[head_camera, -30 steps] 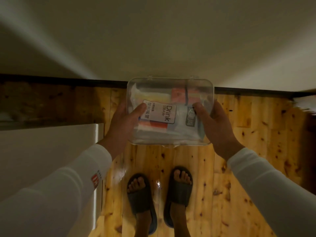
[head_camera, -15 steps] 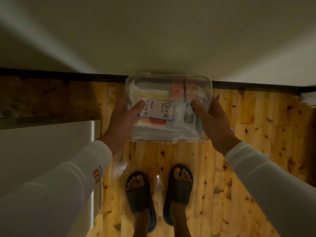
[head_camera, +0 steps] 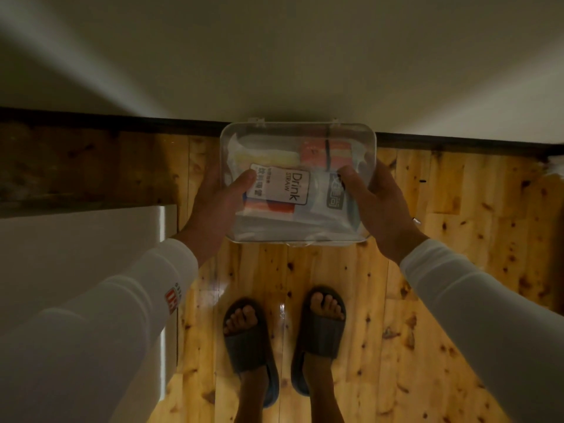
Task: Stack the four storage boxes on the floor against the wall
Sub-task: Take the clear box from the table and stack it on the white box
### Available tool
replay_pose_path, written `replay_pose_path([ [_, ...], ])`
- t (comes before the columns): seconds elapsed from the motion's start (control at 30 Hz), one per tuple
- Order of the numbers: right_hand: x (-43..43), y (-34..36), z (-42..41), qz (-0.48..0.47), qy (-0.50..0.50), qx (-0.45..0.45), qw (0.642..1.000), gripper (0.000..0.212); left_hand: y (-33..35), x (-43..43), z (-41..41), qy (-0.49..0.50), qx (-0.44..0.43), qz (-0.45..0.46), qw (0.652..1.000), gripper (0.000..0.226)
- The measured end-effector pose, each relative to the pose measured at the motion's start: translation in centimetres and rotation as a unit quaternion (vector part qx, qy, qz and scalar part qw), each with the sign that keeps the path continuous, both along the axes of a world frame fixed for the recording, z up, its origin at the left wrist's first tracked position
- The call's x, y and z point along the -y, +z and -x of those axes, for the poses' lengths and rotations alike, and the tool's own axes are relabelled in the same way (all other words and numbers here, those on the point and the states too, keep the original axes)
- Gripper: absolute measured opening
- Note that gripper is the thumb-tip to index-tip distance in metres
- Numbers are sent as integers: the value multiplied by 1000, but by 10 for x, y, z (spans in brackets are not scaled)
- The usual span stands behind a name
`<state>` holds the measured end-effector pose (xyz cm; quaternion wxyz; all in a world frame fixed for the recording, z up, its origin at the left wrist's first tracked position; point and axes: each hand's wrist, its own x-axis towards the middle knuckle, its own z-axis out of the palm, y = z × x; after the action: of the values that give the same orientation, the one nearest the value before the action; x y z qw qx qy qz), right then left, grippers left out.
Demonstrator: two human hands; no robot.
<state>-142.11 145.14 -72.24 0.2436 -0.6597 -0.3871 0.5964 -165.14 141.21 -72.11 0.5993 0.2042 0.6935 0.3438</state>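
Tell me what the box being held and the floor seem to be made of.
The storage box: clear, glossy hard plastic by the look; the packets inside show through its lid. The floor: knotty wooden planks, perhaps pine, under shiny varnish; dark knots, seams and glare show.

ahead: wall (head_camera: 274, 56) blocks | left: white panel (head_camera: 76, 254) close | right: open floor (head_camera: 473, 215) | below: feet (head_camera: 244, 319)

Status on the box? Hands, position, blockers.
Left hand and right hand both gripping the clear box, thumbs on lid. Far edge at the skirting. No other boxes visible.
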Motion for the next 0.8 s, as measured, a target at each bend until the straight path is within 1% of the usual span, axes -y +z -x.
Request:
replay_pose_path([
  [0.13, -1, -1, 1, -8, 9, -2, 1000, 41, -6, -2, 2, 13, -1, -1, 1000, 48],
  [0.3, 0, -2, -1, 5, -1, -7, 1000, 44, -9, 0, 0, 6, 2, -8, 1000, 54],
  [0.47, 5, -3, -4, 3, -10, -3, 1000, 45, -9, -3, -3, -6, -2, -7, 1000, 43],
  [0.7, 5, 0, -5, -2, -5, -2, 1000, 50, -4, -4, -2, -9, -16, -4, 1000, 47],
  [0.8, 6, 4, -8, -1, -8, 24, 1000, 57, 2, -6, 0, -10, -19, -24, 999, 45],
])
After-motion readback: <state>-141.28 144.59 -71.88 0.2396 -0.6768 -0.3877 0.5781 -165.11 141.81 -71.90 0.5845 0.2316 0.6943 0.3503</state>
